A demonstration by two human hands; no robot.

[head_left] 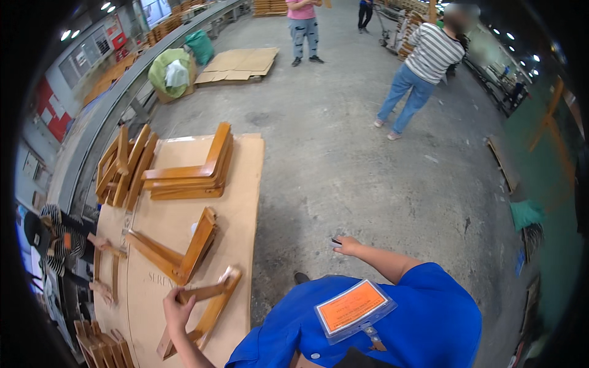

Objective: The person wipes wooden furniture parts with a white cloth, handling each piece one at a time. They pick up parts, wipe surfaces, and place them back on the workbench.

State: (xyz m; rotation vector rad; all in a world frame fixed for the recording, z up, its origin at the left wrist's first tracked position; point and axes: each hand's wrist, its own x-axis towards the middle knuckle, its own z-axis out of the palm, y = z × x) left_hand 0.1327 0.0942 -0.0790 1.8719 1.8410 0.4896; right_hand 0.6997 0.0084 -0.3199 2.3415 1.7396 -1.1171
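My left hand (178,308) is closed around one bar of a glossy brown wooden frame (216,311), which rests near the close right side of the cardboard-covered table (239,214). My right hand (350,246) is out over the floor, away from the table. Its fingers are closed on a small grey and black object (335,243), too small to name. Just beyond the held frame lies an angled wooden piece (196,245). Farther back is a stack of L-shaped wooden pieces (184,173).
More wooden frames (126,162) lean at the table's far left. Across the table, a co-worker in striped sleeves (72,224) holds another wooden frame (115,273). Slatted wooden parts (103,346) sit at the near left. A person in a striped shirt (429,55) stands on the floor (331,141).
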